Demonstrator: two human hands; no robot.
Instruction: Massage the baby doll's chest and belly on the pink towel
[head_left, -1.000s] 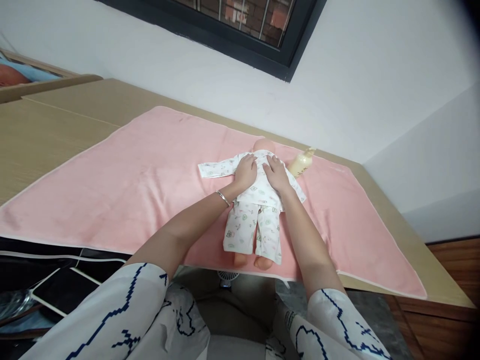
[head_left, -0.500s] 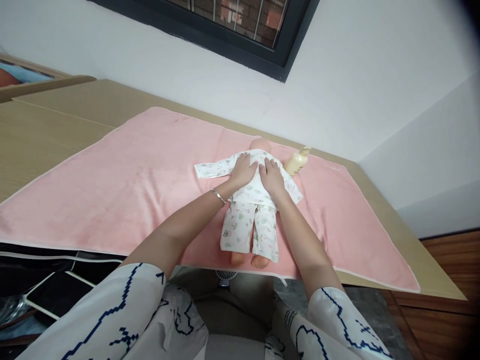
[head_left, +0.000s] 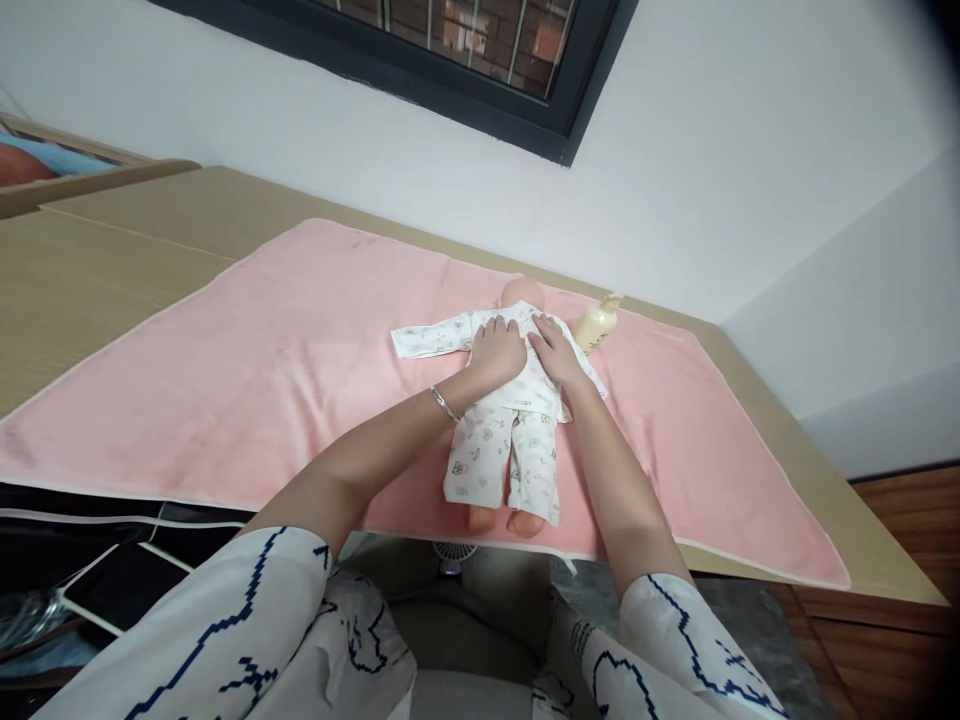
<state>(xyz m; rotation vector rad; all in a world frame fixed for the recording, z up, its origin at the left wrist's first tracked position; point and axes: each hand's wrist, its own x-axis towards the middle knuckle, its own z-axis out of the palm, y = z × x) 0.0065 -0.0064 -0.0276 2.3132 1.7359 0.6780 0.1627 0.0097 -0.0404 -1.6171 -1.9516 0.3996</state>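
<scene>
A baby doll (head_left: 501,455) in white printed pyjamas lies face down on a pink towel (head_left: 285,350), head toward the wall. My left hand (head_left: 496,347) rests on the left side of its back, fingers curled slightly against the cloth. My right hand (head_left: 553,350) lies flat on the right side of the back, fingers stretched toward the neck. Both hands touch the pyjama top. A silver bangle circles my left wrist. One empty sleeve sticks out to the left.
A cream pump bottle (head_left: 596,325) lies on the towel just right of the doll's head. The towel covers a wooden table (head_left: 112,260) set against a white wall. A phone or tablet (head_left: 124,590) lies low at the left, beside my lap.
Both hands have shifted slightly on the doll's back, the left fingers curling a little more. The view moved a bit; the doll stays in place.
</scene>
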